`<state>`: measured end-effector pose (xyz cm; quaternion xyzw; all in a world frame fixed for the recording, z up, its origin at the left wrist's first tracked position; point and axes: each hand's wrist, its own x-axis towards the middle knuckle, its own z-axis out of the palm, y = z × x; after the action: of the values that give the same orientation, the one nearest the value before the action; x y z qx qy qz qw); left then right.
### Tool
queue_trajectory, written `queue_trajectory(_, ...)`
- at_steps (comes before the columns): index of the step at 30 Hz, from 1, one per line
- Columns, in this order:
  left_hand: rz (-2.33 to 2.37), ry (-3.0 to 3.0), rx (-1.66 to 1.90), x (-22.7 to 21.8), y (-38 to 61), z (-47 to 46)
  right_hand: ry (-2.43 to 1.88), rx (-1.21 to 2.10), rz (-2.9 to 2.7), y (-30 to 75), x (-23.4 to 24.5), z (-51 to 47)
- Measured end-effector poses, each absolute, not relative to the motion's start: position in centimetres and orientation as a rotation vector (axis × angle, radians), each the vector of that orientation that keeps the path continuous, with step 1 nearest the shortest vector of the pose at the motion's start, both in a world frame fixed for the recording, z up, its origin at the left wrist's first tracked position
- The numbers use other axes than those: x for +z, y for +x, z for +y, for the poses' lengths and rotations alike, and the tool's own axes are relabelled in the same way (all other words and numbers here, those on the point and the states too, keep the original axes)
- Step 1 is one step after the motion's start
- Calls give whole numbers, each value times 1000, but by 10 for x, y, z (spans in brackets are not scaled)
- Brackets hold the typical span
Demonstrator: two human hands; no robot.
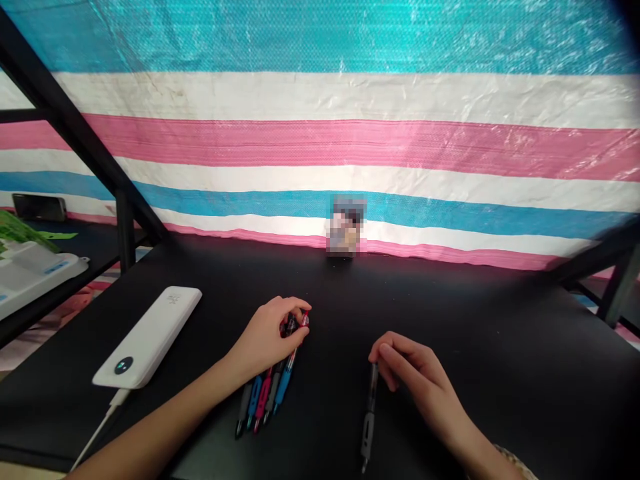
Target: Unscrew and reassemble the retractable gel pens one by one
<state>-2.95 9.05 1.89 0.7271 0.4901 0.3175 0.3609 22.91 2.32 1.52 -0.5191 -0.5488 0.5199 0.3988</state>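
My left hand (277, 333) is curled over the upper ends of several pens (265, 393), its thumb and index finger closing about a red-tipped end. The pens lie side by side on the black table, with grey, blue and pink grips pointing toward me; the palm and fingers hide their middles. To the right, my right hand (413, 373) pinches one end of a grey and clear pen (369, 420) between thumb and fingers. That pen's tip points toward the near edge. The two hands are apart.
A white power bank (150, 337) with a plugged-in cable (103, 423) lies to the left. At the back of the black table (450, 300) stands a small pixelated object (346, 227) before a striped sheet (350, 143). A white power strip (37, 273) and a phone (39, 207) are far left.
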Motion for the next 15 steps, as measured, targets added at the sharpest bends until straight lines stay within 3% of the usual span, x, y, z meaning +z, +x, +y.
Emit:
queue_trajectory(11,1299,2327,640,10,-25,82,-1305,1250,-1346,234,14,25)
queue_trajectory(15,1041,2594,524,17,-7,62,-1283,1190,-1311,236,12,28)
